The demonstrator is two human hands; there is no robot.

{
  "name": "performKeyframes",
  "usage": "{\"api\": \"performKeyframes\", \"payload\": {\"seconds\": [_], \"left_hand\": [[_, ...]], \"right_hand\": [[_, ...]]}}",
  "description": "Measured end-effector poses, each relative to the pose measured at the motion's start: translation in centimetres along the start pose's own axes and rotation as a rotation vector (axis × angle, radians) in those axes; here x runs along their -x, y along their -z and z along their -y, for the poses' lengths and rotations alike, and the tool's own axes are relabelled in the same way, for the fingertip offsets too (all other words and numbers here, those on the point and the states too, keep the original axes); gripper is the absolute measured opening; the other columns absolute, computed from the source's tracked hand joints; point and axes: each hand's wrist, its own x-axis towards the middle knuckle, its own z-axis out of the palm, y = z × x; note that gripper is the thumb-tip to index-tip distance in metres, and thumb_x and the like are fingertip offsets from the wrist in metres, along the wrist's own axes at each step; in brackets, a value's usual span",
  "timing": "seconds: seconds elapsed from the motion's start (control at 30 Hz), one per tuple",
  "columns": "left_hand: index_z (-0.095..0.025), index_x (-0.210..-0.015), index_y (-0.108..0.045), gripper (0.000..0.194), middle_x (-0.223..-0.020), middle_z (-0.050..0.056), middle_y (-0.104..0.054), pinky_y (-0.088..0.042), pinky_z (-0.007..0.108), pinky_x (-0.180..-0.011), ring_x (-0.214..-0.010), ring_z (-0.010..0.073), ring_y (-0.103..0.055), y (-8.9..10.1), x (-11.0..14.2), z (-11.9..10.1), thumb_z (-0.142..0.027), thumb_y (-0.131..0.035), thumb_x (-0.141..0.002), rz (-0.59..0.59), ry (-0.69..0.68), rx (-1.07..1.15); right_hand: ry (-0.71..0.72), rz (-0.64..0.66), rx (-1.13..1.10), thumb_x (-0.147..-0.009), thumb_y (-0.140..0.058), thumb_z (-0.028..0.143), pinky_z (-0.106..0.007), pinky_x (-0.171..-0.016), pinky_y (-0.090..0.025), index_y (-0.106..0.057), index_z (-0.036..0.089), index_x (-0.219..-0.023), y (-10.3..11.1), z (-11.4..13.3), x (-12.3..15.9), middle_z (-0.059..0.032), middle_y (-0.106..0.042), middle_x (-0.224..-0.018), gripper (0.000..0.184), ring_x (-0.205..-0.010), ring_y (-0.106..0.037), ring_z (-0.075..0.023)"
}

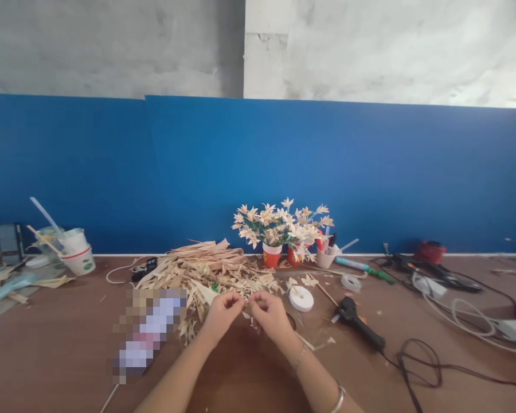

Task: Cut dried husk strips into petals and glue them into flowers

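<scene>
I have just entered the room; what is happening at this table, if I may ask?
A person's left hand and right hand are close together over the table, both pinched; what is in their grip is too small to tell. Just beyond lies a heap of dry, pale strips. Behind, pale flowers stand in red cups. To the right lie a white roll and a black corded tool.

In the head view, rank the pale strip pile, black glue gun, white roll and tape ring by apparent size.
1. Pale strip pile
2. Black glue gun
3. White roll
4. Tape ring, though it lies farther back
</scene>
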Motion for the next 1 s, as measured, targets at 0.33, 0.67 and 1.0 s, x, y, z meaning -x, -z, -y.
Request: {"api": "performKeyframes", "payload": {"seconds": [0.33,0.67,1.0], "left_hand": [[-0.016,-0.070,-0.064,0.011,-0.066,0.001,-0.063,-0.043,0.024,-0.060,-0.061,0.0139,-0.054,0.13,0.13,-0.19,-0.020,-0.054,-0.070,-0.066,-0.216,-0.193],[-0.017,-0.072,-0.068,0.021,-0.071,0.004,-0.067,-0.044,0.024,-0.060,-0.067,0.0163,-0.059,0.27,0.03,0.05,-0.030,-0.052,-0.077,-0.051,-0.255,-0.199],[-0.017,-0.070,-0.063,0.025,-0.067,0.001,-0.064,-0.042,0.024,-0.060,-0.064,0.0159,-0.056,0.54,-0.11,0.26,-0.037,-0.051,-0.078,-0.117,-0.157,-0.202]], "right_hand": [[-0.180,0.085,-0.307,-0.065,-0.060,0.054,-0.014,-0.026,-0.023,-0.051,0.016,-0.073,-0.22,0.19,-0.22,0.0062,-0.052,-0.038,0.040,-0.024,-0.040,-0.0057],[-0.161,0.040,-0.214,-0.064,-0.058,0.056,-0.014,-0.026,-0.025,-0.051,0.016,-0.074,-0.13,-0.13,-0.58,0.0070,-0.052,-0.037,0.041,-0.024,-0.041,-0.0058],[-0.153,0.039,-0.202,-0.063,-0.059,0.057,-0.015,-0.029,-0.027,-0.054,0.015,-0.081,0.12,-0.19,-0.71,0.0069,-0.052,-0.039,0.047,-0.026,-0.041,-0.0064]]}}
